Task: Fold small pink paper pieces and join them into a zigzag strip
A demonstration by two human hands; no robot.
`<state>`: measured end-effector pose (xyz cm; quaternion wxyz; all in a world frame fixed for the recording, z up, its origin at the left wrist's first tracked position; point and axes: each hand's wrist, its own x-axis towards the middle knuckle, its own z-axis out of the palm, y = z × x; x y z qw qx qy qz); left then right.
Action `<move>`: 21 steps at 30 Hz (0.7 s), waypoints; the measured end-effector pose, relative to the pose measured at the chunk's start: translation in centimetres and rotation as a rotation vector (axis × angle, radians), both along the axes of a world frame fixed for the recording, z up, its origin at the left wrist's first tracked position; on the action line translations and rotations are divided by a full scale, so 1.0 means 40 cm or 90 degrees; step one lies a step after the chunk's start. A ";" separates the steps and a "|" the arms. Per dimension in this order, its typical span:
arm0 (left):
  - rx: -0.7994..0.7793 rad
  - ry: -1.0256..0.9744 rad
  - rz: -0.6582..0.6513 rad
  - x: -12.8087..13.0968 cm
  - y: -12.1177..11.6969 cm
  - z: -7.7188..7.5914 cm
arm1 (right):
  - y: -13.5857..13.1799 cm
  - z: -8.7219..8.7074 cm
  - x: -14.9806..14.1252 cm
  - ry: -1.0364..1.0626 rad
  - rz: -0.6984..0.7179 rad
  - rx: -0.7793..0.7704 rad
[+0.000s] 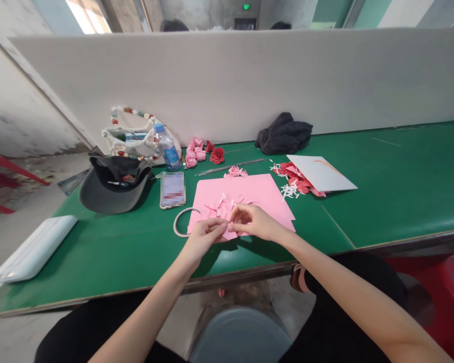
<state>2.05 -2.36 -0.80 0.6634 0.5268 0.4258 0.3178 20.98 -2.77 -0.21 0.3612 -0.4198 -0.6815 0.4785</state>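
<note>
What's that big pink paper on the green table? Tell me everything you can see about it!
It is a big sheet of plain pink paper lying flat on the green table, turned a little at an angle. Small cut pink scraps lie scattered on it, and folded pink paper pieces sit at its far edge. The left hand and right hand are right over its near part.

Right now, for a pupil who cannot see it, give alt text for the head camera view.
The left hand and right hand meet over cut pink paper strips on a pink sheet, on a green workbench, with red paper flowers beyond.
</note>
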 end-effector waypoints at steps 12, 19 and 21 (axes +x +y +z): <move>0.059 0.028 0.056 0.010 -0.004 0.004 | -0.009 -0.012 -0.019 0.040 -0.037 -0.002; 0.087 0.006 0.065 0.004 0.004 -0.008 | -0.018 -0.025 -0.034 0.083 -0.001 -0.008; 0.113 0.024 0.090 -0.008 0.017 -0.004 | -0.007 -0.019 -0.020 0.071 0.031 0.001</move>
